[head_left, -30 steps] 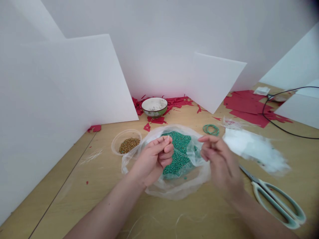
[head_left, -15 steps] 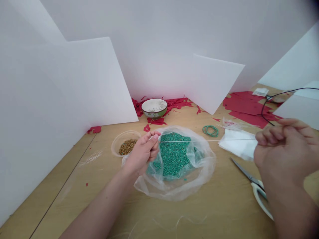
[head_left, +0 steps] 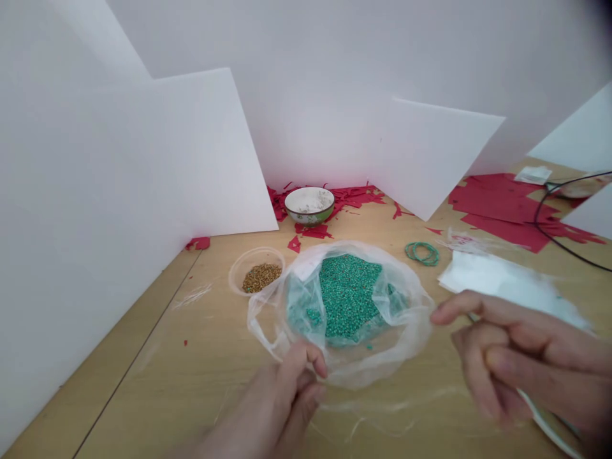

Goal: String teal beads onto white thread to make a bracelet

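My left hand (head_left: 299,389) is closed, fingers curled and thumb pressed in, in front of the plastic bag's near edge. My right hand (head_left: 521,363) reaches in from the right, its index finger stretched out and its thumb pressed against the other curled fingers. A faint, blurred white thread (head_left: 392,405) sags between the hands; its ends are hidden in the fingers. The clear plastic bag (head_left: 411,338) lies open between and beyond them, full of small green beads (head_left: 351,296). Scissors with a white handle (head_left: 545,424) lie mostly hidden under my right hand.
A clear tub (head_left: 234,274) of golden-brown beads (head_left: 262,278) stands left of the bag. Green beaded rings (head_left: 422,254) and a white sheet (head_left: 507,284) lie to the right. Behind are a bowl (head_left: 310,207), red paper scraps (head_left: 497,204), white boards (head_left: 440,153) and a black cable (head_left: 538,213).
Both hands have come down and nearer to me. The thread, earlier pulled taut between them, now hangs slack and blurred. My right index finger has stretched out, and the view has shifted slightly left.
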